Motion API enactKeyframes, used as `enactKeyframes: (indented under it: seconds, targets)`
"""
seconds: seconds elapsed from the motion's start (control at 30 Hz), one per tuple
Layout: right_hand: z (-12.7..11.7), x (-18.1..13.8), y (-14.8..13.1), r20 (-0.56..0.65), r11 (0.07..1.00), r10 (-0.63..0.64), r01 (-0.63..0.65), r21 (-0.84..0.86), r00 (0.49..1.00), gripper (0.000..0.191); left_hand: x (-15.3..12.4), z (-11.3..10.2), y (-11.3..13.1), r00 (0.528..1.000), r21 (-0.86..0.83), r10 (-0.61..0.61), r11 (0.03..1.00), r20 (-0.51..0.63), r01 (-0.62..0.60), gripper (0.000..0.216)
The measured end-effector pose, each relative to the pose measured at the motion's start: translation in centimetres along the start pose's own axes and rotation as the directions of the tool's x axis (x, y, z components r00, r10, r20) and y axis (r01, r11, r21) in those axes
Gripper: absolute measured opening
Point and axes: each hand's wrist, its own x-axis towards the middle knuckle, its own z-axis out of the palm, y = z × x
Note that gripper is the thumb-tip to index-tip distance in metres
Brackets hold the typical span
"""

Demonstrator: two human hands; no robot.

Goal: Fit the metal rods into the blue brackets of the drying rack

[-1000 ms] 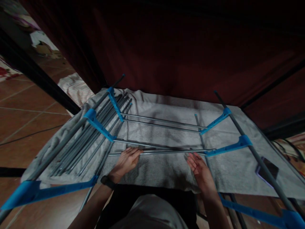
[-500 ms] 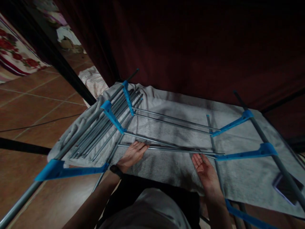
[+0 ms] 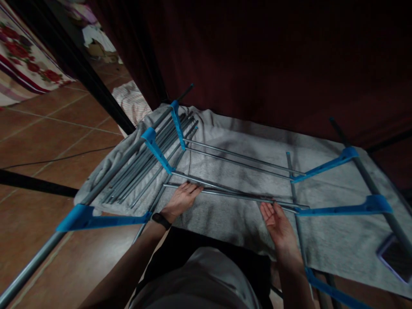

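My left hand [image 3: 184,198], palm down with a dark band on the wrist, closes around a thin grey metal tube [image 3: 222,194] near its left end. My right hand [image 3: 276,223], palm up, has its fingertips and thumb at the same tube toward its right end. The tube lies at a slant across another thin tube [image 3: 196,180] fixed to a blue plastic bracket [image 3: 157,151] on the left. Its right end lies near the blue bracket [image 3: 344,209] on the right. These brackets join thicker grey poles into a rack frame.
Two more thin tubes [image 3: 238,159] span the frame farther back. Several loose tubes [image 3: 141,171] lie on the grey blanket [image 3: 225,128] at left. A phone [image 3: 397,259] rests at lower right. Dark red curtain [image 3: 257,64] hangs behind; a black cable [image 3: 64,158] crosses the tiles.
The view has shifted slightly, so the frame sits a little higher and farther right. Both hands stay at the tube, with the right fingers now nearer to it.
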Motion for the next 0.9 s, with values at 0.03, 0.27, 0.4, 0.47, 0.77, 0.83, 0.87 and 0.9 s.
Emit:
enactKeyframes:
  seconds: [0.03,0.27,0.4,0.47,0.77,0.83,0.87,0.9]
  targets:
    - [0.1,0.1,0.0,0.005,1.0,0.002,-0.002,-0.002,1.0,0.031,0.0,0.0,0.0,1.0,0.003,-0.007,1.0,0.008,0.007,0.051]
    - [-0.2,0.2,-0.2,0.027,0.998,0.008,-0.006,-0.063,1.0,0.034,0.1,-0.2,-0.1,0.998,0.012,-0.052,0.999,0.03,0.052,0.059]
    - [-0.8,-0.4,0.0,0.006,0.996,0.012,-0.011,-0.088,1.0,0.034,0.1,0.0,-0.1,1.0,0.039,-0.02,0.999,0.011,0.02,0.059]
    - [-0.9,-0.8,0.1,-0.002,0.996,0.013,-0.013,-0.093,1.0,0.034,0.1,-0.1,-0.2,1.0,0.05,-0.001,0.999,-0.003,0.001,0.059]
    - [-1.2,-1.8,0.7,-0.005,0.998,0.033,-0.033,-0.047,0.999,0.031,1.0,-1.2,-0.6,0.997,0.045,-0.015,0.999,-0.082,0.019,0.049]
    - [-1.6,-2.1,0.9,-0.004,0.999,0.034,-0.034,-0.028,0.999,0.029,1.3,-1.5,-0.8,0.992,0.042,-0.013,0.999,-0.123,0.019,0.045]
    - [-1.9,-2.2,1.0,-0.006,0.999,0.034,-0.034,-0.015,0.999,0.028,1.5,-1.6,-0.9,0.989,0.036,-0.013,0.999,-0.151,0.018,0.043]
    - [-2.1,-2.2,1.1,-0.013,0.999,0.033,-0.033,-0.002,0.999,0.027,1.7,-1.8,-1.0,0.984,0.028,-0.013,0.999,-0.179,0.018,0.043]
